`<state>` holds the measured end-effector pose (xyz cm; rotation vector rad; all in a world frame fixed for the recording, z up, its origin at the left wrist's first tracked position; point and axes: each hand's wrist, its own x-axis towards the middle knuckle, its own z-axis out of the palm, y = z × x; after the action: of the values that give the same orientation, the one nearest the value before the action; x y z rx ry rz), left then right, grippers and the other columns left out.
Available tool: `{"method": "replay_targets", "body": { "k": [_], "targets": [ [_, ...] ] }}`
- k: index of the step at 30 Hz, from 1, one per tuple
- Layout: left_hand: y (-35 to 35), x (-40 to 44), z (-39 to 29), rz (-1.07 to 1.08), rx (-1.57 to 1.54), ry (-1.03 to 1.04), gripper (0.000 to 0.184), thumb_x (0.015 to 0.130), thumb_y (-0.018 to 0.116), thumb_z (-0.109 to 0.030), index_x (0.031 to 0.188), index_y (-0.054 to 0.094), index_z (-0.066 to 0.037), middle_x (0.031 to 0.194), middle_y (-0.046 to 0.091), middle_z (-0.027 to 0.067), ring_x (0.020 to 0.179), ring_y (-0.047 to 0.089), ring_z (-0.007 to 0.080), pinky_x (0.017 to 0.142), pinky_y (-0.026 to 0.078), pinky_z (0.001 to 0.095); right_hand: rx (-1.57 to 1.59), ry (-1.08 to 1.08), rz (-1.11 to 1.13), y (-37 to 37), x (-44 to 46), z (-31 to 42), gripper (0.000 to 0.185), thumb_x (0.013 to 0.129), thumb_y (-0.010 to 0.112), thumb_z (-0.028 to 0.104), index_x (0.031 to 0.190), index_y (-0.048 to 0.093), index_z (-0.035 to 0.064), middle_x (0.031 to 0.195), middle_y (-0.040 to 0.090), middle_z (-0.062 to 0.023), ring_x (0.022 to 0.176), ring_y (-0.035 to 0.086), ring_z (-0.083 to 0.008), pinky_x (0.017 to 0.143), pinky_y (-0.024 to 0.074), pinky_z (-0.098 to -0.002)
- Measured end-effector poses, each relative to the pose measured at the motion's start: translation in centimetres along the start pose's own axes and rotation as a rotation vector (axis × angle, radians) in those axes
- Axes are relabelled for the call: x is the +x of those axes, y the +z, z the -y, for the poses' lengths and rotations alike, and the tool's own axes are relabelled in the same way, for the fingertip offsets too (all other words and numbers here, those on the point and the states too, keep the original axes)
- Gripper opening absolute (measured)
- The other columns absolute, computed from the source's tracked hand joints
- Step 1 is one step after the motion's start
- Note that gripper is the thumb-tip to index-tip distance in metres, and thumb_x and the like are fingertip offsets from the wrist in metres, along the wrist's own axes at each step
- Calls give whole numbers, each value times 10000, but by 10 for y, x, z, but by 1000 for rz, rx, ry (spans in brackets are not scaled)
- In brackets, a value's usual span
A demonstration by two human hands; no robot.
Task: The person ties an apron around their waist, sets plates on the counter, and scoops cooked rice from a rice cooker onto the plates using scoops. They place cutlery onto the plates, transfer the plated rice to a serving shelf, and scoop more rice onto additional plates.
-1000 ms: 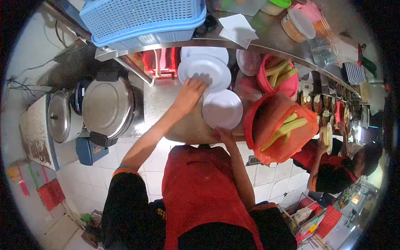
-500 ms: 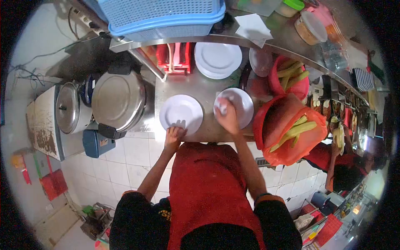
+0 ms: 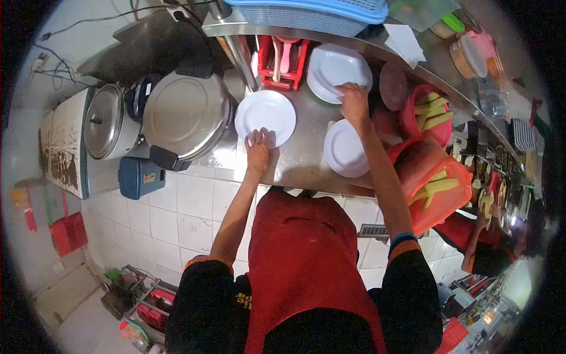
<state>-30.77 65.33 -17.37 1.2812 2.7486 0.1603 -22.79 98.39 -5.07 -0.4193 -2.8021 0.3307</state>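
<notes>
My left hand (image 3: 257,150) rests on the near rim of a white plate (image 3: 265,112), fingers spread, on the metal counter. At the back, my right hand (image 3: 354,105) has its fingers bent over the near right rim of the top plate in a stack of white plates (image 3: 336,64). Its thumb is hard to make out. Below my right forearm lies another white plate (image 3: 344,147), partly covered by the arm.
Right of the plates stand a red-orange lined basket (image 3: 433,177) and a pink basket (image 3: 425,112), both with pale yellow-green pieces. A large lidded pot (image 3: 184,115) is at left. A metal shelf with a blue basket (image 3: 312,17) overhangs the back. Another person works far right.
My right hand has gone from the right-hand plate up to the stack's rim. My left hand stays at the left plate's near rim. The view has shifted.
</notes>
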Motion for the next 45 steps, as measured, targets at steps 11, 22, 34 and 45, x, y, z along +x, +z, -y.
{"method": "replay_targets", "body": {
  "k": [11,22,34,45],
  "targets": [
    [-86,-13,-21,493,-2255,-401,631,909,498,-519,1252,467,9,1228,552,151,1011,620,334,837,539,445,219,-7,-264,-56,-115,92,304,737,543,-19,1004,642,89,984,609,-111,980,545,-326,893,379,-472],
    [16,-103,-9,227,-1789,-390,358,847,655,-80,1179,540,-8,1138,597,115,1019,585,180,848,500,313,495,-112,216,4,-176,124,246,845,622,217,1026,656,53,1060,632,-104,1020,569,-298,940,379,-426],
    [26,-106,-3,-312,-1464,-586,304,821,645,-44,1092,512,-4,1022,610,104,887,614,172,744,517,290,-127,177,257,60,-219,29,711,786,694,411,1282,457,-39,1361,394,-301,1262,400,-430,1070,320,-447],
    [-37,-116,272,-872,-656,-1193,467,832,716,-324,998,590,94,893,647,113,782,592,163,719,483,286,576,288,36,27,-179,90,153,852,617,77,998,626,32,924,651,-115,830,636,-234,755,496,-323]
  ]
}}
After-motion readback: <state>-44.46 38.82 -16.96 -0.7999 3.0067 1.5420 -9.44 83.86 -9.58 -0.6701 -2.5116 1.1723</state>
